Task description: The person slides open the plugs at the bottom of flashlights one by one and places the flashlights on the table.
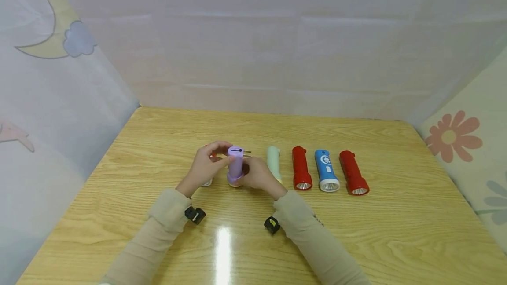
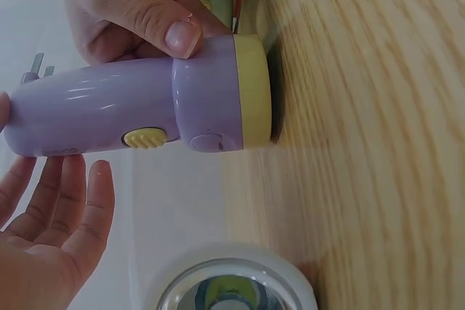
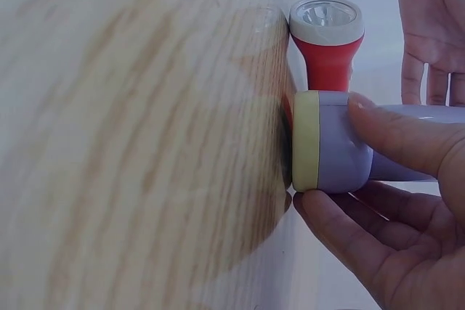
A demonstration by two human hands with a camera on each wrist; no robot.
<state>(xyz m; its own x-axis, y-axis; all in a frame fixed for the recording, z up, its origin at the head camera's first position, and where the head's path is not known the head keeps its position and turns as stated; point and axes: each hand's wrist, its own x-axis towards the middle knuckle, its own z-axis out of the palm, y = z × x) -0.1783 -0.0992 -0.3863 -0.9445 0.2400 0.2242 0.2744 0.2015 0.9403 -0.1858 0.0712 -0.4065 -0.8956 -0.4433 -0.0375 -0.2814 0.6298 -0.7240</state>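
A purple flashlight (image 1: 236, 167) with a yellow rim stands upright, head down, on the table. Two metal plug prongs (image 1: 247, 153) stick out sideways near its top. My left hand (image 1: 207, 164) holds the tail end, thumb toward me. Lower down, my right hand (image 1: 258, 173) grips the wide head between thumb and fingers. The yellow slide switch (image 2: 145, 138) shows on its side in the left wrist view. Just left of it lies a red flashlight with a white head (image 3: 327, 30), mostly hidden by my left hand in the head view.
Right of my hands, a pale green flashlight (image 1: 273, 160), a red one (image 1: 301, 166), a blue one with a white head (image 1: 326, 168) and another red one (image 1: 352, 171) lie in a row on the wooden table (image 1: 396, 232). Printed cloth (image 1: 253, 47) surrounds the table.
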